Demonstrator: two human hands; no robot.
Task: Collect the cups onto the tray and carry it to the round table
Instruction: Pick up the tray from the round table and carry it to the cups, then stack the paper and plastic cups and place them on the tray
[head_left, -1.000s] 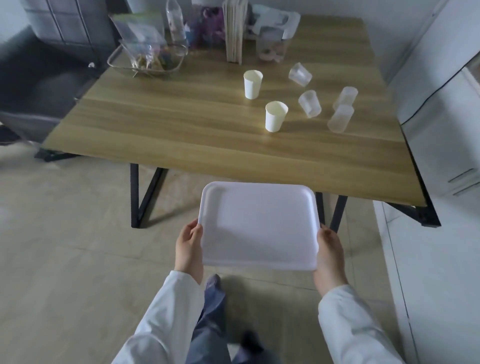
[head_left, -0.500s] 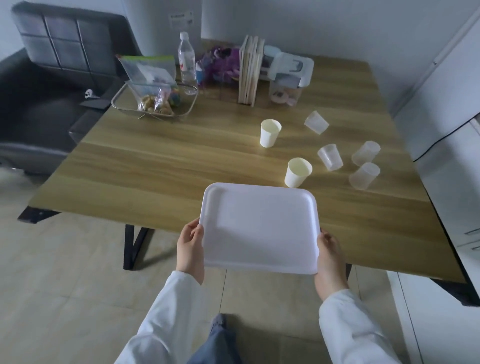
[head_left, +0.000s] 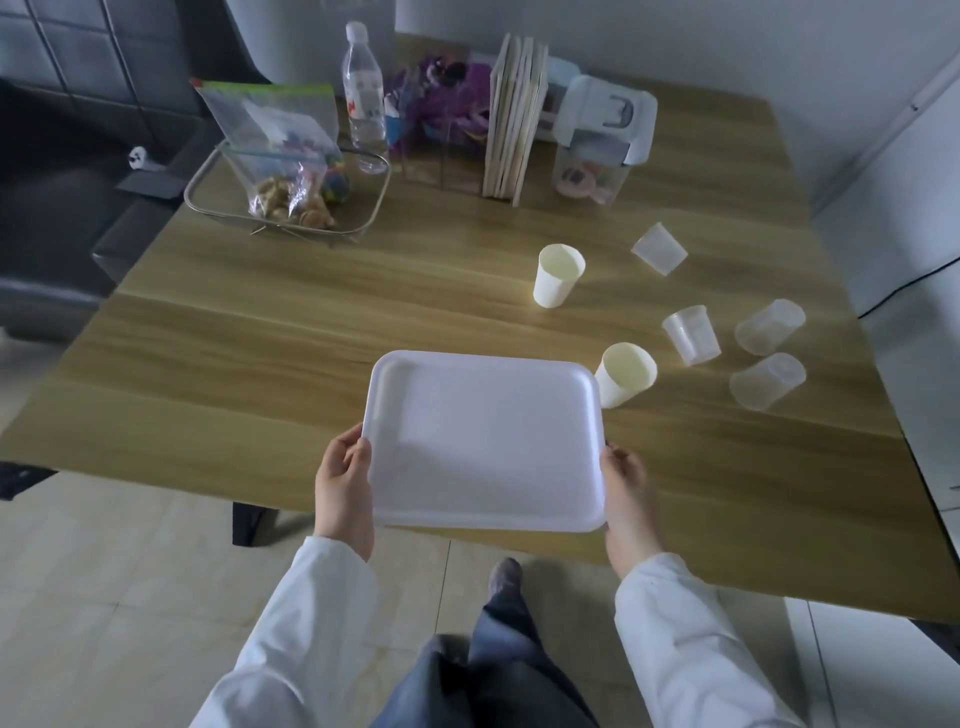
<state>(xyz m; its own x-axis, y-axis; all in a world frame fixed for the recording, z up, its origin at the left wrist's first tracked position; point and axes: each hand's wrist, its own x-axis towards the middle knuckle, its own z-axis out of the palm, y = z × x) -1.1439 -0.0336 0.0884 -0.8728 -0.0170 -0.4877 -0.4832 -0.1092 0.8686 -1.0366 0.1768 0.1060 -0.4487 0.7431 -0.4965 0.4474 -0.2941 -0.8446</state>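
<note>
The flat white rectangular plastic tray (head_left: 483, 441) was held over the near edge of the wooden rectangular table (head_left: 260, 364), gripped at its sides by the left hand (head_left: 344, 486) and right hand (head_left: 628, 493). Bare tabletop lay to its left. The nearest white paper cup (head_left: 623, 375) was partly hidden behind its far right corner.

Empty white rectangular tray (head_left: 485, 441), level, at frame centre. Two white paper cups (head_left: 558, 275) (head_left: 623, 374) and four clear plastic cups (head_left: 693, 335) stand upright, centre right.
</note>
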